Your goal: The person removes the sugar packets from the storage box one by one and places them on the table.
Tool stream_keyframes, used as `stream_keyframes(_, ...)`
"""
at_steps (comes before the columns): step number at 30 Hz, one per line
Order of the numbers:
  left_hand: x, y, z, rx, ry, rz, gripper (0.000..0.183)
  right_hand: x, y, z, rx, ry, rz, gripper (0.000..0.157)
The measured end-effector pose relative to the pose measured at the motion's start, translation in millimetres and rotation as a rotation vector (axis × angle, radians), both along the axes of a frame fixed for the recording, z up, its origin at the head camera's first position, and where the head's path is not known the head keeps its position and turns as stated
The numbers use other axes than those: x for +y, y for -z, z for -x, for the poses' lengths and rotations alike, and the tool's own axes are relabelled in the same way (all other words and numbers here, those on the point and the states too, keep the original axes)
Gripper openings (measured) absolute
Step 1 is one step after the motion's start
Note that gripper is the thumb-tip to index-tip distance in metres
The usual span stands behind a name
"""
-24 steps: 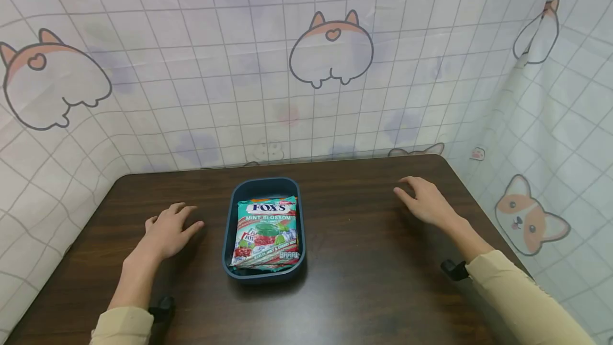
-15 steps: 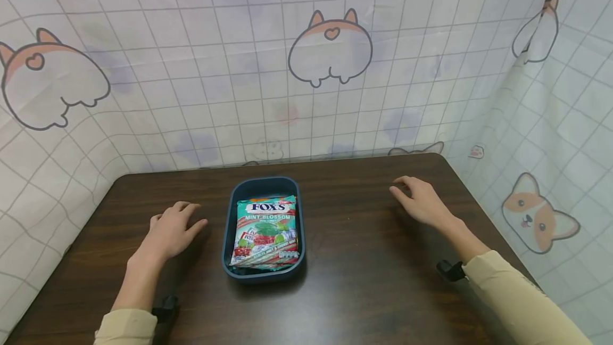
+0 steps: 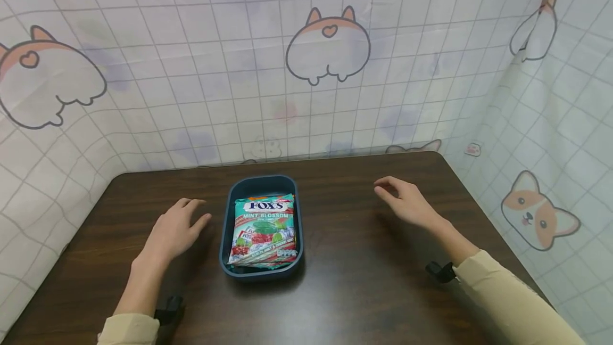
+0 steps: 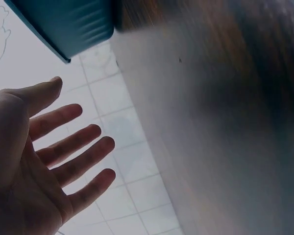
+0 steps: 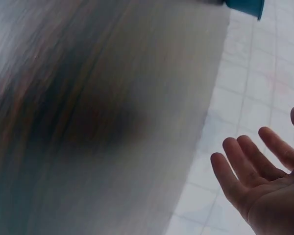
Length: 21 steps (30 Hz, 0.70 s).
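Observation:
A dark blue oblong bin [image 3: 225, 244] stands left of the middle of the table. Inside it lies a green and red candy bag [image 3: 264, 233] marked FOX'S Mint Blossom, with more packaging showing at its edges. My left hand [image 3: 173, 230] hovers just left of the bin, fingers spread and holding nothing. In the left wrist view the bin's ribbed outer wall [image 4: 83, 24] shows beyond the thumb. Farther off, on the right side of the table, my right hand [image 3: 407, 201] is above the wood with relaxed fingers and an empty palm. A corner of the bin [image 5: 247, 6] shows in the right wrist view.
The dark brown wooden table [image 3: 354, 270] has rounded far corners. A white gridded curtain [image 3: 230, 95] with cartoon corgis hangs behind it and along both sides. Each wrist wears a black camera mount, such as the left mount [image 3: 168, 310].
Both hands have moved inward toward the bin, the left one rightward and the right one leftward. The bin and candy bag stay in place; the head view has shifted slightly.

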<state>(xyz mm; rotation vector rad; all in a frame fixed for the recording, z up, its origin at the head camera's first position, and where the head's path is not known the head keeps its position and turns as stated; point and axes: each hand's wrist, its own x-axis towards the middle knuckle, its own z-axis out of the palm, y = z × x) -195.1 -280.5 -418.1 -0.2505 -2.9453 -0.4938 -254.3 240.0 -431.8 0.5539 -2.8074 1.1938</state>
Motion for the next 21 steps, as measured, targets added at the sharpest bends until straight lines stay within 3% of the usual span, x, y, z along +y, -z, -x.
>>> stream_keyframes(4, 5, 0.4, -3.1, -0.013, -0.004, -0.070, 0.045, -11, -2.4, -2.4, -0.056, -0.005, 0.077, 0.041)
stream_keyframes(11, 14, 5.7, -9.0, -0.047, 0.017, -0.263, 0.046, -39, -9.7, -10.1, -0.214, -0.085, 0.313, 0.037)
stream_keyframes(17, 26, 4.3, -9.3, -0.157, -0.017, -0.403, 0.062, -63, -17.3, -14.4, -0.386, -0.145, 0.503, 0.039)
stream_keyframes(21, 32, 5.2, -8.0, -0.219, -0.025, -0.506, 0.061, -77, -22.0, -17.6, -0.459, -0.174, 0.549, 0.042)
